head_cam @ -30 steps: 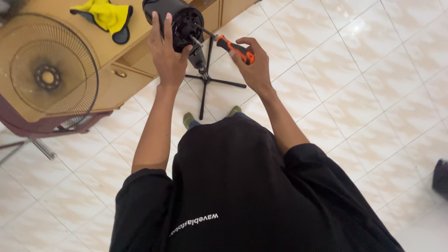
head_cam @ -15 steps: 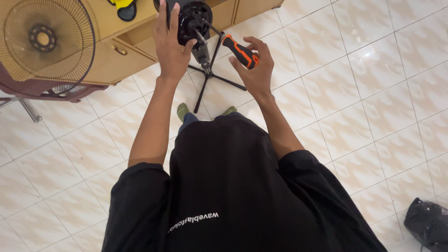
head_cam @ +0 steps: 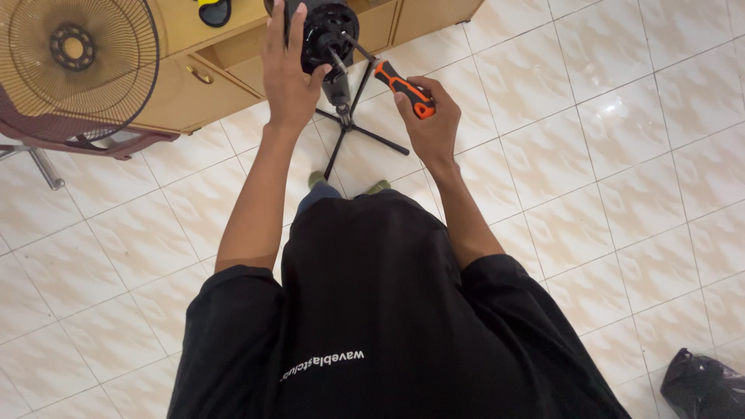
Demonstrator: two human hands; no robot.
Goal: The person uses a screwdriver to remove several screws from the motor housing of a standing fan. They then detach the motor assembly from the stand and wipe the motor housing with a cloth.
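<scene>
My left hand (head_cam: 288,74) grips the side of a black round fan motor head (head_cam: 330,31) that stands on a black pole with a cross-shaped floor stand (head_cam: 365,132). In my right hand (head_cam: 431,124) is a screwdriver with an orange and black handle (head_cam: 402,87); its metal shaft points up-left into the front of the motor head. Both arms reach forward over my black shirt, and my feet show just behind the stand.
A round wire fan grille (head_cam: 74,66) leans at the upper left on a dark red frame. A wooden cabinet (head_cam: 209,70) with drawers stands behind the fan stand, a yellow and black item (head_cam: 213,9) on top. A black bag (head_cam: 706,384) lies at bottom right on the tiled floor.
The view has shifted, so the cabinet and grille sit higher and further left. Both hands stay on the motor head and screwdriver, the screwdriver tip still at the motor front.
</scene>
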